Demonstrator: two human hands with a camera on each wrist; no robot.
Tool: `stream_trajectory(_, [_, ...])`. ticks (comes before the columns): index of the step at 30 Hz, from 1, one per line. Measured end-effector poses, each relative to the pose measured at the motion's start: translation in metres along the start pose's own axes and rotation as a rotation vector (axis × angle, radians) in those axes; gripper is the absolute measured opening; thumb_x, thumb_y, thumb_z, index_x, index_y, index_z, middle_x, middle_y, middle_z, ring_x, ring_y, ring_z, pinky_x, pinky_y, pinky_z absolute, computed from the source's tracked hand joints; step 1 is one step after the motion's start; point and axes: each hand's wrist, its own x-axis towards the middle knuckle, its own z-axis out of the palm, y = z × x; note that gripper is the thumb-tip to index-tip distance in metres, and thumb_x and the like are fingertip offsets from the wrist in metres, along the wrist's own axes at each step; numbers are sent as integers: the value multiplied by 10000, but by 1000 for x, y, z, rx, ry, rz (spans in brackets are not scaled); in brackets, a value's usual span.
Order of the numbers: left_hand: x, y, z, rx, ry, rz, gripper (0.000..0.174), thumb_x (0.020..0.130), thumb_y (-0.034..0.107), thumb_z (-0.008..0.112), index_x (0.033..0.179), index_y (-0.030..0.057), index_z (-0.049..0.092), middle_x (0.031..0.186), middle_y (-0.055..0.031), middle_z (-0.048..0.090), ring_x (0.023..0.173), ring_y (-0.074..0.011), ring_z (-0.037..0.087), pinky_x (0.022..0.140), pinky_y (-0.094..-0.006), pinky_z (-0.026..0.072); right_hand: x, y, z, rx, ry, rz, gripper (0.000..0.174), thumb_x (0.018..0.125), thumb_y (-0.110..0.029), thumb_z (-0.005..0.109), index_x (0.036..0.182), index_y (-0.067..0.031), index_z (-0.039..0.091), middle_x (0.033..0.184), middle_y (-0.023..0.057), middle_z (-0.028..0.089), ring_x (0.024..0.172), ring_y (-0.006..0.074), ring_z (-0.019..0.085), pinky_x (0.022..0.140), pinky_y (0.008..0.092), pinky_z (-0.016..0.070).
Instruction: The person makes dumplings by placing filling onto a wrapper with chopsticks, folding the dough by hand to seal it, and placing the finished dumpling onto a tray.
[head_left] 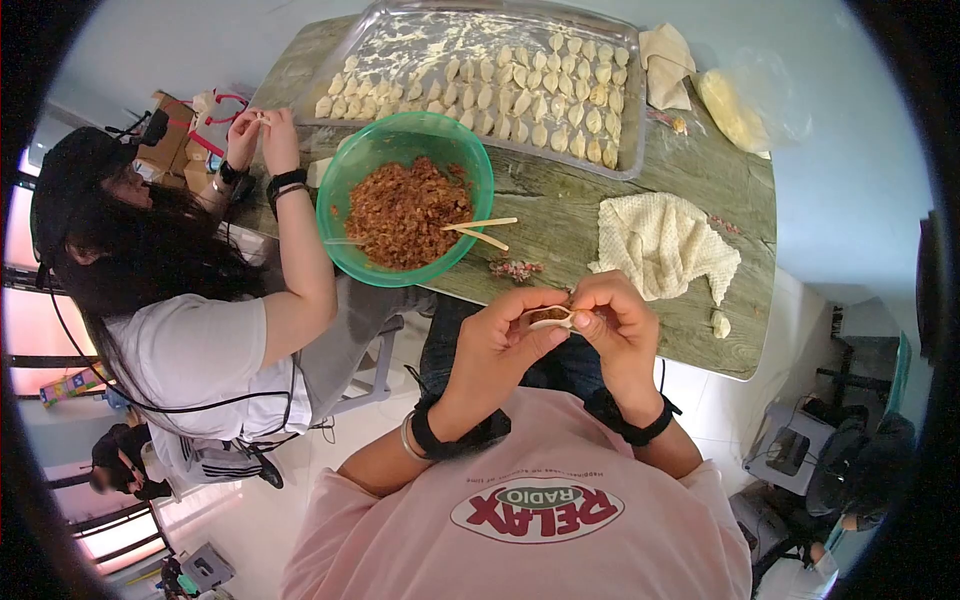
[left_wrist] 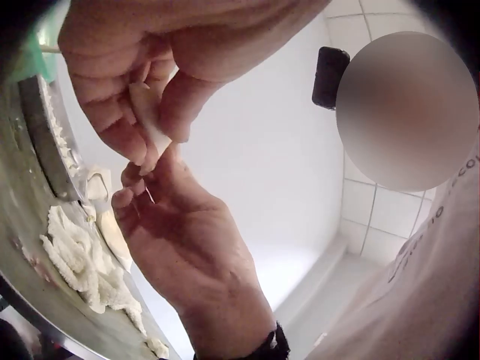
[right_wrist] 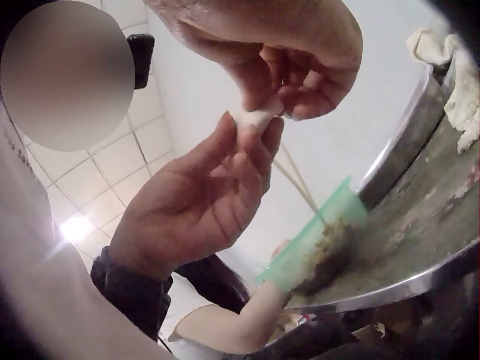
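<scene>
A round dough wrapper with brown filling showing, a dumpling (head_left: 549,318), is held in front of the chest, just off the table edge. My left hand (head_left: 505,338) holds its left side between thumb and fingers. At the other end my right hand (head_left: 622,328) pinches the dough edge with thumb and forefinger. From the left wrist view the pale dumpling (left_wrist: 152,120) sits between the left thumb and fingers, the right fingertips close below. In the right wrist view both hands meet at the white dough (right_wrist: 255,120); its filling is hidden there.
A green bowl (head_left: 478,150) of minced filling with wooden chopsticks (head_left: 480,225) stands left on the table. Behind lies a metal tray (head_left: 440,30) with rows of dumplings. A cream cloth (head_left: 655,245) and dough lump (head_left: 720,324) lie right. Another person (head_left: 200,325) sits at left, hands raised.
</scene>
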Motion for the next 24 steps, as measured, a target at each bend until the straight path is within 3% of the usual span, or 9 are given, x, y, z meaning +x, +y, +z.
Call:
stream_trajectory(7, [-3, -2, 2, 93, 48, 91, 343, 822, 10, 621, 1149, -11, 517, 1029, -73, 616, 955, -108, 588, 799, -228, 484, -4, -8, 4, 58, 54, 51, 108, 810, -88, 640, 864, -13, 585, 874, 51, 538, 789, 130, 523, 691, 244, 430])
stream_trajectory(11, [-5, 2, 4, 259, 23, 94, 377, 809, 21, 639, 1162, -2, 508, 1046, -91, 613, 958, -118, 593, 779, -238, 497, -4, -3, -1, -75, -23, 16, 94, 825, -87, 623, 867, -17, 577, 894, 52, 546, 807, 134, 526, 709, 248, 431])
stream_trajectory(13, [-5, -1, 3, 197, 27, 89, 377, 806, 29, 646, 1158, -2, 512, 1039, -90, 612, 941, -118, 598, 767, -237, 499, -4, 0, 0, -113, -62, 0, 91, 831, -86, 616, 876, -19, 573, 904, 54, 550, 812, 133, 526, 712, 249, 431])
stream_trajectory(16, [1, -4, -4, 164, 47, 94, 363, 805, 40, 653, 1142, 0, 525, 1009, -81, 609, 894, -116, 605, 739, -232, 499, -2, 2, 5, 119, 48, 36, 84, 845, -80, 603, 887, -21, 563, 943, 53, 565, 843, 130, 533, 729, 245, 434])
stream_trajectory(18, [1, -3, -6, 189, 67, 96, 350, 806, 42, 653, 1132, 2, 533, 986, -74, 609, 865, -112, 607, 723, -226, 497, -3, -1, 5, 285, 91, 160, 110, 859, -106, 600, 904, -14, 561, 961, 63, 587, 850, 127, 555, 743, 246, 451])
stream_trajectory(21, [1, 2, -6, 97, 91, 135, 294, 807, 40, 653, 1085, 5, 565, 942, -61, 599, 824, -102, 597, 700, -213, 490, -3, -4, 5, 484, 75, 271, 146, 868, -142, 599, 900, -4, 562, 960, 83, 604, 844, 134, 583, 752, 254, 472])
stream_trajectory(24, [-1, 4, -8, 127, 108, 84, 226, 808, 38, 652, 1023, 1, 595, 921, -56, 594, 817, -103, 595, 699, -207, 486, -4, -1, 4, 524, 66, 257, 175, 868, -169, 603, 900, -2, 565, 947, 100, 613, 821, 140, 598, 736, 262, 487])
